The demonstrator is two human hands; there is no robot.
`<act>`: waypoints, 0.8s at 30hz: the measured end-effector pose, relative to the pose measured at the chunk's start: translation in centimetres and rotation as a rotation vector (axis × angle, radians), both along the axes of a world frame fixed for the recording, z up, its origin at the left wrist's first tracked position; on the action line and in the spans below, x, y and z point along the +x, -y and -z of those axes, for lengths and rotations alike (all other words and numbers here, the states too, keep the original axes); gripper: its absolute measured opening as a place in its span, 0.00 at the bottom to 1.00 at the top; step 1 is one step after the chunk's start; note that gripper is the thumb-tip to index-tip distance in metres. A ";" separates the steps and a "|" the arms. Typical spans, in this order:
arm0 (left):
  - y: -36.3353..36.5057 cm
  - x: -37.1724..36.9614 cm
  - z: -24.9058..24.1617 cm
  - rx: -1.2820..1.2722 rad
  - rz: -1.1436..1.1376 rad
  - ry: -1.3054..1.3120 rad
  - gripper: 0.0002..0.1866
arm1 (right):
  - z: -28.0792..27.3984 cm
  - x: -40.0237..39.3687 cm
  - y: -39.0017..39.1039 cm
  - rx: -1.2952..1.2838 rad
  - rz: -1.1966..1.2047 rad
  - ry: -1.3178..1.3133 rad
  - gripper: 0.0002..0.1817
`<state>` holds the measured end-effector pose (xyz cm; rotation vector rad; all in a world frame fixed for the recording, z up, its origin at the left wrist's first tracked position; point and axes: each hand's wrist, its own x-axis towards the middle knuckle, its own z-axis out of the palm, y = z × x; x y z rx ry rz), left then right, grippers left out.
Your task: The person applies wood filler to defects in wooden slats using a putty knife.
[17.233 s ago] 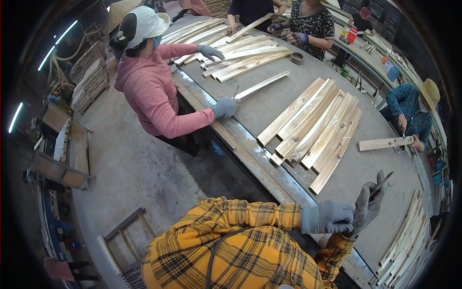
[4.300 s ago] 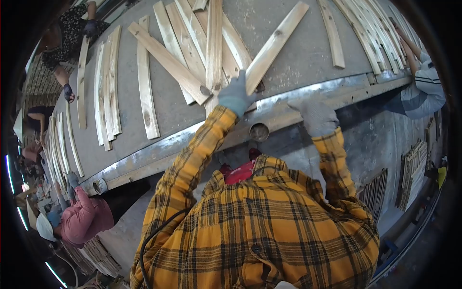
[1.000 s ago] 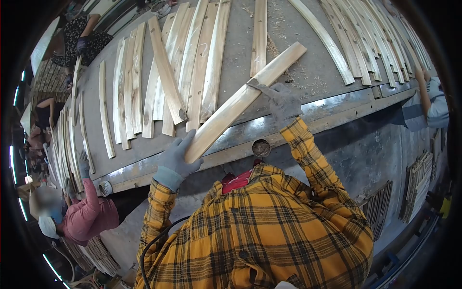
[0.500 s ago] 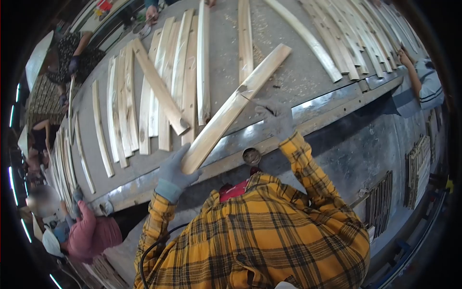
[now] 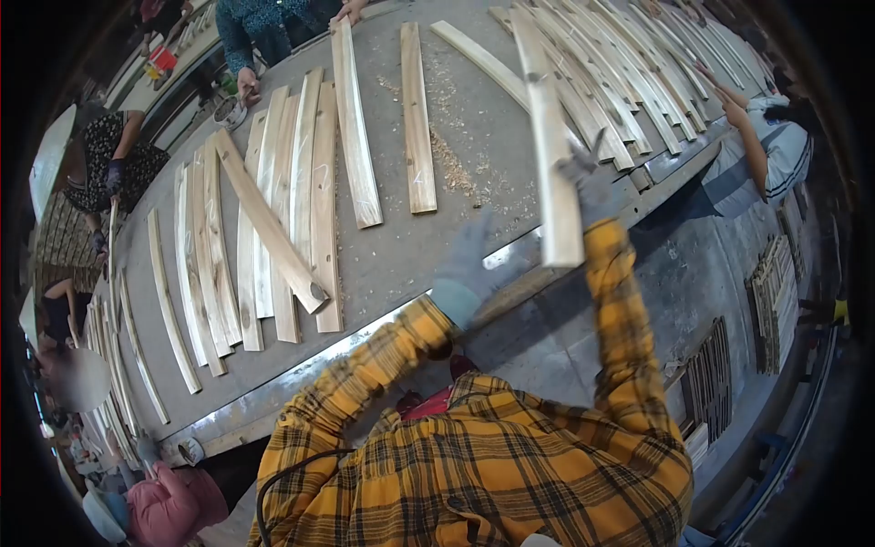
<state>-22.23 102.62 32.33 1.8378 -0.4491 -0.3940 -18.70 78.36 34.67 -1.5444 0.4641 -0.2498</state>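
Observation:
A pale wooden plank point(image 5: 554, 169) stands out lengthwise in front of me, its near end over the table's front edge. My right hand point(image 5: 591, 182), in a grey glove, is closed on the plank's right side. A small dark tip shows by its fingers; I cannot make out what it is. My left hand point(image 5: 469, 264), also gloved and smeared by motion, is apart from the plank with its fingers stretched out and nothing in them. Beyond it lies a single plank with a chalk mark point(image 5: 417, 137), beside wood shavings point(image 5: 456, 169).
Several planks point(image 5: 273, 219) lie on the grey table point(image 5: 383, 264) to the left, one slantwise on top. More planks point(image 5: 629, 82) lie at the right. Co-workers stand around the table: one across point(image 5: 273, 27), one right point(image 5: 775, 146), one in pink point(image 5: 178, 501). Stacked wood point(image 5: 773, 301) stands behind.
The plank has swung from slanting to nearly straight ahead and moved right. My left hand has let go of its near end; my right hand has moved right and now grips its side.

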 end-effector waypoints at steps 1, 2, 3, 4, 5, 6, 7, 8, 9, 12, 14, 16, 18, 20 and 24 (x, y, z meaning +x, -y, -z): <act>-0.7 1.6 1.1 0.175 -0.056 0.127 0.45 | 0.1 1.6 3.3 -0.018 0.008 0.030 0.38; -1.5 3.2 2.3 0.351 -0.111 0.254 0.43 | 1.4 3.9 8.0 -0.090 -0.057 0.093 0.37; -2.5 4.7 3.7 0.423 -0.147 0.222 0.41 | -0.2 5.1 10.3 -0.197 -0.025 -0.041 0.35; -3.6 6.2 4.9 0.495 -0.182 0.191 0.40 | 0.1 7.2 13.9 -0.543 -0.007 -0.115 0.32; -4.5 7.4 6.1 0.493 -0.184 0.189 0.40 | 0.3 8.9 16.0 -0.812 0.091 -0.141 0.29; -5.2 8.5 6.8 0.586 -0.182 0.245 0.40 | 0.2 9.8 16.8 -0.833 0.106 -0.182 0.28; -5.4 9.5 7.6 0.680 -0.179 0.303 0.40 | 0.2 10.5 17.5 -0.853 0.122 -0.222 0.28; -4.9 10.2 6.9 0.680 -0.181 0.301 0.40 | 1.3 11.4 17.1 -1.044 0.055 -0.253 0.28; -4.2 10.8 5.7 0.777 -0.167 0.263 0.42 | 2.9 12.5 16.2 -1.233 -0.015 -0.284 0.28; -1.9 12.3 4.4 0.932 -0.154 0.180 0.44 | 4.5 13.0 10.0 -1.553 -0.261 -0.683 0.35; -0.8 13.2 5.0 0.980 -0.169 0.120 0.48 | 6.1 12.3 8.7 -1.504 -0.161 -0.660 0.35; 0.2 14.2 6.2 0.990 -0.200 0.095 0.48 | 6.4 12.5 8.1 -1.448 -0.071 -0.647 0.34; 0.7 14.6 5.3 0.939 -0.208 -0.012 0.52 | 4.7 12.2 7.1 -1.383 -0.060 -0.786 0.38; 1.7 14.0 4.1 0.837 -0.228 0.033 0.51 | 4.3 12.5 7.7 -1.500 -0.006 -0.748 0.41; 9.3 13.5 4.0 0.422 -0.361 0.302 0.47 | 1.5 14.6 9.5 -1.581 0.101 -0.723 0.42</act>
